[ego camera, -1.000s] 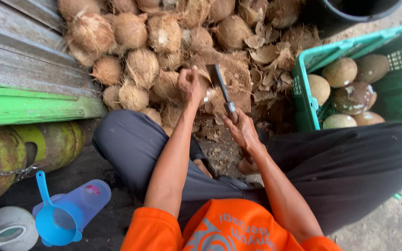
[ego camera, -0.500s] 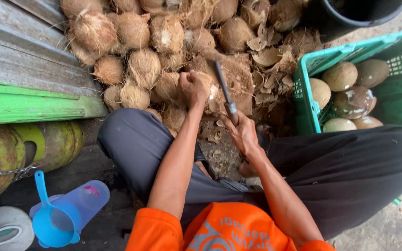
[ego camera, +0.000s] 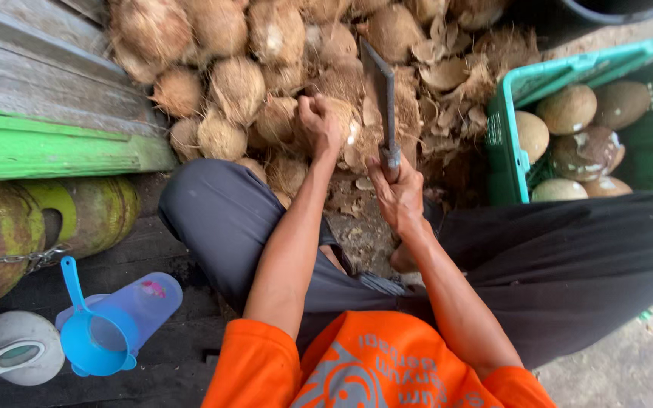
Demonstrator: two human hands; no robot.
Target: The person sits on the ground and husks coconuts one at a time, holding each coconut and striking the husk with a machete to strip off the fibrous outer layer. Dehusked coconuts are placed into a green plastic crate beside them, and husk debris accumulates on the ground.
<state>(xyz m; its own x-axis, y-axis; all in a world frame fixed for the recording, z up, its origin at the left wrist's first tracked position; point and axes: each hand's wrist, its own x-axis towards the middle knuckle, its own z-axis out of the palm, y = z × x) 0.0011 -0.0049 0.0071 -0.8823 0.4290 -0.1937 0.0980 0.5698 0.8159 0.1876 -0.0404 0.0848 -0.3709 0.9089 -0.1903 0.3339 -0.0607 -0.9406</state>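
I sit cross-legged before a heap of husked brown coconuts [ego camera: 221,91]. My left hand [ego camera: 320,125] grips one fibrous coconut [ego camera: 345,121] at the front of the heap, steadying it. My right hand [ego camera: 398,193] is closed on the handle of a cleaver [ego camera: 382,94], whose flat dark blade points up and away, raised just right of the held coconut. Husk chips lie on the ground between my knees.
A green plastic crate [ego camera: 512,143] at the right holds several shelled coconuts [ego camera: 576,109]. A green wooden plank [ego camera: 54,147] and a green-yellow gas cylinder [ego camera: 32,223] are at the left. A blue scoop in a clear jug [ego camera: 107,325] stands at lower left. A dark tub [ego camera: 614,9] sits at top right.
My right hand has lifted the cleaver, so the blade now stands higher and more upright beside the coconut. My left hand keeps its hold on the coconut.
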